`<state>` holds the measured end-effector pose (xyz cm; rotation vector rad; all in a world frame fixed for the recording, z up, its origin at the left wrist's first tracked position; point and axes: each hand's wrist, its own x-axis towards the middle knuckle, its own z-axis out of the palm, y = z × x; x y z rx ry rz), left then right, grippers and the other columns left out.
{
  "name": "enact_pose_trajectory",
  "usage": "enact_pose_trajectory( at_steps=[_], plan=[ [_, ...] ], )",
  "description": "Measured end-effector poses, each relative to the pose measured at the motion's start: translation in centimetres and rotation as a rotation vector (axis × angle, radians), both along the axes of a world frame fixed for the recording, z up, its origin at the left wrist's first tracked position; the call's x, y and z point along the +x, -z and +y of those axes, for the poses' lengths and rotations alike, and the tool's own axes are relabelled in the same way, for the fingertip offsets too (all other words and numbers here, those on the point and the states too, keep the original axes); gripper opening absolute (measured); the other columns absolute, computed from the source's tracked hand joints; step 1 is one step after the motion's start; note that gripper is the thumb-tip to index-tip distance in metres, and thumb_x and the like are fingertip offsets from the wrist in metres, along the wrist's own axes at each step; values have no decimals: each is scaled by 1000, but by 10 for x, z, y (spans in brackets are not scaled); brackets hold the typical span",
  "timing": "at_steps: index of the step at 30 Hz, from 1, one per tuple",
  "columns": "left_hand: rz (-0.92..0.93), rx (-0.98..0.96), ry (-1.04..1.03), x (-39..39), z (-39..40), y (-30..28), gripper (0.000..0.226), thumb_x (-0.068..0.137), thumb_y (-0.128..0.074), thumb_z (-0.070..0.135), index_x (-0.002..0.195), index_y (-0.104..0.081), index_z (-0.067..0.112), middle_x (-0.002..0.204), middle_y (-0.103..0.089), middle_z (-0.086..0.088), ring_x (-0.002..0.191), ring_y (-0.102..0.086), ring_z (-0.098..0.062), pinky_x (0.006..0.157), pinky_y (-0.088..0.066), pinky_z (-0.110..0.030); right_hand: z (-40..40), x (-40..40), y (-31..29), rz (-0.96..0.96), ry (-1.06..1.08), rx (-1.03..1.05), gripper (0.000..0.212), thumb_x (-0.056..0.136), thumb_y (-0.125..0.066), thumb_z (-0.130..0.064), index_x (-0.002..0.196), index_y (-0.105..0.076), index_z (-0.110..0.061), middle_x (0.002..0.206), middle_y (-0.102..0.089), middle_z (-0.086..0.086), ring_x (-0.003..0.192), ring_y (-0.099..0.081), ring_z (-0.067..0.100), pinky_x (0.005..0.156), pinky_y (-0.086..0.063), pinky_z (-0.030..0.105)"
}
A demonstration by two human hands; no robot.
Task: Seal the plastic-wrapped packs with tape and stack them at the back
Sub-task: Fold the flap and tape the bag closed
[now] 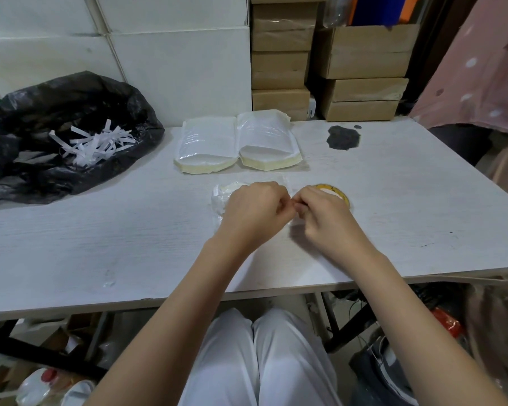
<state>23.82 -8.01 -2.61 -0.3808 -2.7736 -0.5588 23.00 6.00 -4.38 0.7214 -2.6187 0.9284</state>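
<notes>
A small plastic-wrapped pack lies on the white table, mostly hidden under my left hand. My right hand is curled over a yellow tape roll just right of the pack. The fingertips of both hands meet in a pinch between pack and roll, apparently on the tape's end, which is too thin to see. Two larger plastic-wrapped packs lie side by side at the back of the table, touching each other.
A black rubbish bag holding white paper strips sits at the left. A dark stain marks the table at the back right. Stacked cardboard boxes stand behind. A person in pink cloth is at the right edge.
</notes>
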Motion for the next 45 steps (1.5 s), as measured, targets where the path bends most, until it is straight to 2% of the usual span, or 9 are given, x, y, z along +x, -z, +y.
enact_pose_trajectory(
  at_steps=[6,13,26,28,31,34,40,42,45],
  plan=[
    [-17,-52,-65,-2,7,1,29,91,-50,34,92,-67,10,93,-67,-2,86,-61,-25,72,-45,-36,-2,1,0,-40,27,-23,14,85,-46,4,89,-58,0,81,-54,1,80,-52,26,71,-42,39],
    [-25,31,-34,2,-2,2,23,93,-47,25,96,-68,16,98,-69,1,91,-63,-22,77,-47,-38,-2,-3,7,-110,17,-163,13,89,-48,1,82,-58,-3,69,-50,-10,69,-48,7,63,-35,12],
    [-93,349,-205,7,3,3,19,76,-54,36,75,-67,21,72,-69,5,78,-64,-13,71,-49,-30,-2,4,7,-187,15,-294,13,92,-51,-8,82,-59,-11,71,-57,-7,67,-50,6,63,-39,14],
    [-138,473,-251,5,-1,5,16,75,-56,29,70,-66,18,66,-69,4,72,-64,-13,68,-50,-31,0,4,8,-228,21,-331,16,93,-51,-10,78,-56,-14,69,-55,-9,65,-49,2,63,-40,11],
    [-213,919,-299,3,-11,4,16,80,-54,13,66,-60,7,62,-67,-1,62,-65,-11,66,-57,-35,2,4,9,-376,57,-465,20,94,-48,-11,75,-54,-15,70,-60,-6,67,-57,6,68,-49,21],
    [-295,1182,-299,8,-19,-3,18,87,-43,6,76,-56,1,79,-68,-19,74,-68,-20,68,-58,-29,-1,5,8,-497,102,-546,19,96,-42,-11,79,-50,-11,78,-67,5,69,-65,13,63,-54,19],
    [-460,1753,-186,15,-42,-17,23,92,-36,5,81,-53,-3,64,-72,-9,82,-69,-29,82,-57,-37,-9,0,6,-526,186,-567,17,95,-35,-6,80,-41,-9,73,-65,6,61,-61,16,49,-48,14],
    [-431,1694,-210,16,-57,-18,20,93,-37,5,79,-50,0,58,-68,-7,76,-69,-27,82,-55,-36,-10,-1,7,-528,197,-564,14,94,-35,-6,83,-42,-8,73,-64,7,58,-57,17,45,-45,12],
    [-344,1325,-317,22,-82,-21,22,93,-38,2,74,-49,4,57,-62,-6,61,-68,-20,67,-58,-31,-11,-1,8,-519,209,-549,13,95,-36,-6,84,-43,-7,74,-64,7,57,-56,16,44,-45,11]
  ],
)
